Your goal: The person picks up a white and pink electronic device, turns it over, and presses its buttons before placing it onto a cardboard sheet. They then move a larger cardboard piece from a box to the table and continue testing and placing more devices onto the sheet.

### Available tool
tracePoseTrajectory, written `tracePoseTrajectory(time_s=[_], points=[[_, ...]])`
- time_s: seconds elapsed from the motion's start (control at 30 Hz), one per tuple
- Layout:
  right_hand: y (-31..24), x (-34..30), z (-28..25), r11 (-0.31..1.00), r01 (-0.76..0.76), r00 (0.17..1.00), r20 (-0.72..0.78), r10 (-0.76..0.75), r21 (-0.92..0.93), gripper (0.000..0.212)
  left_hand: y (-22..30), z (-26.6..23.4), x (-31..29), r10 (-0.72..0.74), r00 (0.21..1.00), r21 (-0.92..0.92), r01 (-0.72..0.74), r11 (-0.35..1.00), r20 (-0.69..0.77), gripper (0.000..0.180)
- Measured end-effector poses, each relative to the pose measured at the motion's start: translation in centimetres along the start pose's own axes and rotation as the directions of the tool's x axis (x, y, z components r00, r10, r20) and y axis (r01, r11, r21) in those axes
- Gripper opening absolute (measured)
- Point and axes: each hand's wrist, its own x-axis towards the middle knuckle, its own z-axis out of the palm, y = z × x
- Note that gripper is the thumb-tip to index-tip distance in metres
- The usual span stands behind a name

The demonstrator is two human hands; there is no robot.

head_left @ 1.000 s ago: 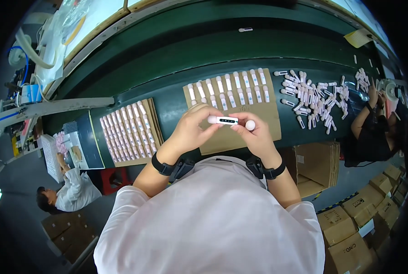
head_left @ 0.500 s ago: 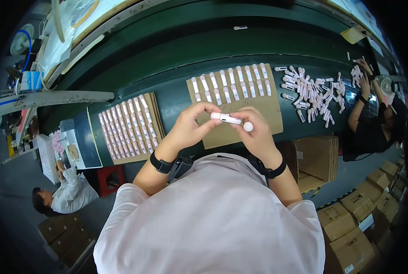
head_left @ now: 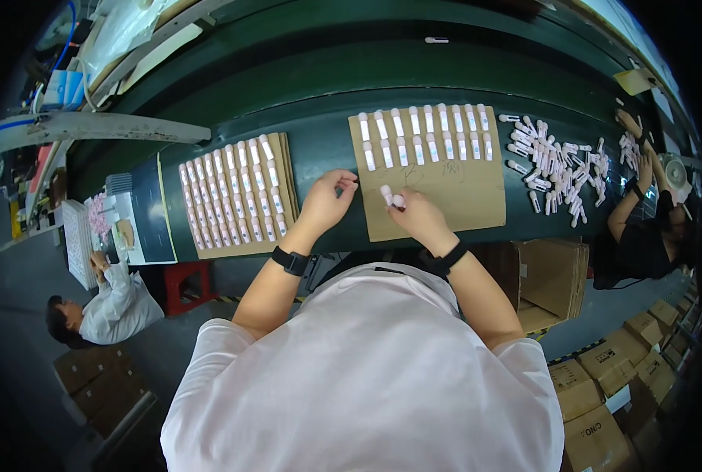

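Note:
My right hand (head_left: 420,215) is closed over the lower half of a cardboard sheet (head_left: 469,208). It grips two small white stick-shaped devices (head_left: 387,193) with rounded pale pink ends; its fingers hide most of both. To its left, by the sheet's left edge, my left hand (head_left: 329,202) is empty, fingers loosely bent and apart from the devices. Beyond my hands, two rows of the same devices (head_left: 418,148) lie side by side on the sheet.
Left is a cardboard stack (head_left: 286,185) bearing several rows of devices. A loose heap of devices (head_left: 554,164) lies right on the green table (head_left: 319,141). One person (head_left: 119,307) sits left; another person's hands (head_left: 642,169) are far right. Cartons (head_left: 595,440) stand lower right.
My hands have parted. The left has let go of the device both were holding and moved away; the right has kept it and turned it steeper over the cardboard. The whole view has shifted slightly.

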Motion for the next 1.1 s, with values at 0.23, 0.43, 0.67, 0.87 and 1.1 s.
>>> tracePoseTrajectory(time_s=[0.23,0.43,0.67,0.87,1.1], points=[[0.3,3.8,4.7,0.986,-0.129,0.991,0.01,0.13,-0.106,0.029,-5.5,1.3,-1.9,-0.227,0.974,0.032,0.227,0.973,0.006,0.015],[0.2,5.0,5.9,0.983,-0.148,0.989,-0.038,0.145,-0.105,0.03,-6.4,1.1,-2.8,-0.275,0.961,0.037,0.274,0.961,0.016,0.015],[-0.4,4.8,5.6,0.988,-0.134,0.989,-0.075,0.128,-0.082,0.029,-5.8,0.6,-2.5,-0.308,0.951,0.052,0.306,0.951,0.032,0.016],[-0.5,2.1,3.6,0.995,0.009,0.987,-0.158,0.007,0.104,0.028,0.1,0.5,-1.1,0.078,0.994,-0.061,-0.074,0.995,0.078,0.021],[-3.8,-2.0,-2.4,0.895,0.195,0.977,-0.164,-0.139,0.402,0.029,5.5,-1.1,-0.1,0.371,0.91,-0.083,-0.362,0.929,0.186,0.024]])
